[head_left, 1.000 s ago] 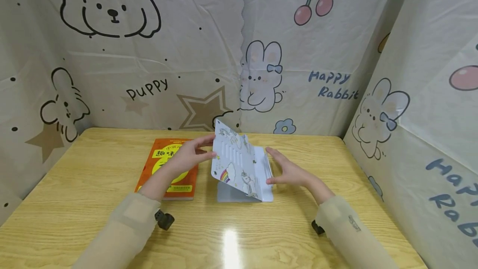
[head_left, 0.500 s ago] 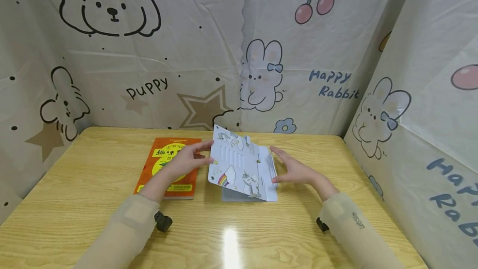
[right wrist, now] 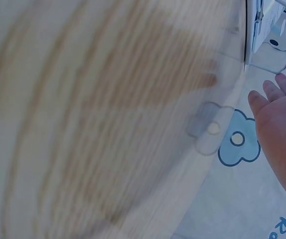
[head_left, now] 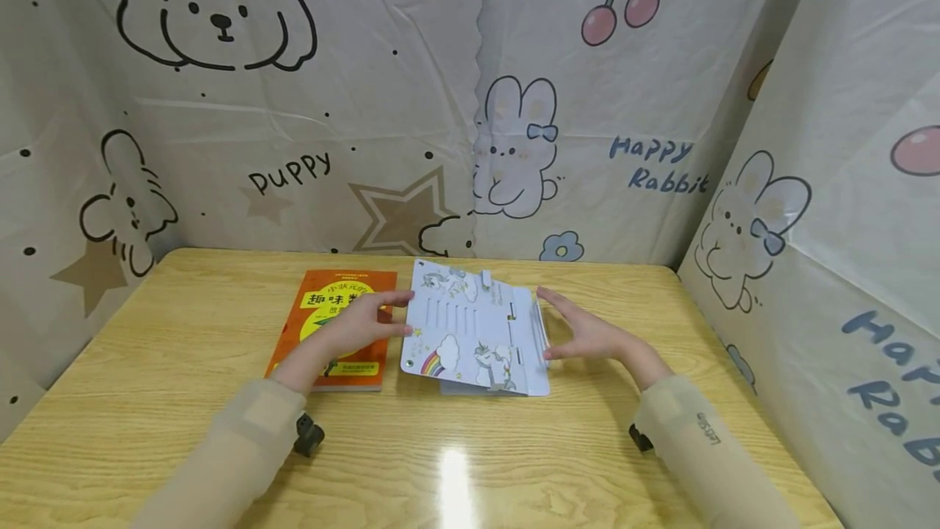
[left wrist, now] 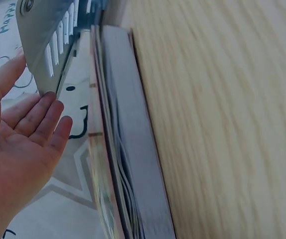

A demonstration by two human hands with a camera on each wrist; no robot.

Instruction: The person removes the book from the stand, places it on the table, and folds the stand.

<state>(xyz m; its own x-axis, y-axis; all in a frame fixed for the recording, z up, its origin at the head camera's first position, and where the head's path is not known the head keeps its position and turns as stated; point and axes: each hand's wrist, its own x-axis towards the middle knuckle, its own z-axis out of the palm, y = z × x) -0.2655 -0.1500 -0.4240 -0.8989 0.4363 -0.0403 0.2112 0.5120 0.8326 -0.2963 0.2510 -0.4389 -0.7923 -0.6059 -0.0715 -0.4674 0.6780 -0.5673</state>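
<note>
A white folding book stand (head_left: 458, 329), printed with unicorns and a rainbow, stands on the table in the head view. Its slotted upper panel tilts above the base, the left side raised. The left hand (head_left: 360, 323) holds the panel's left edge. In the left wrist view, the thumb of that left hand (left wrist: 21, 149) is at the edge and its fingers are at the panel's underside. The right hand (head_left: 591, 333) has its fingers spread, fingertips at the stand's right edge. The right wrist view shows this right hand (right wrist: 282, 119) with extended fingers near a thin wire part.
An orange-and-yellow book (head_left: 360, 374) lies left of the stand, partly under the left forearm in the head view. The wooden table (head_left: 455, 447) meets a printed cloth (head_left: 396, 104) at its back and sides. Both wrists carry small black devices.
The stand's upper panel has tilted lower toward the left, and the left hand has come down with it. The stand and the right hand have shifted slightly right.
</note>
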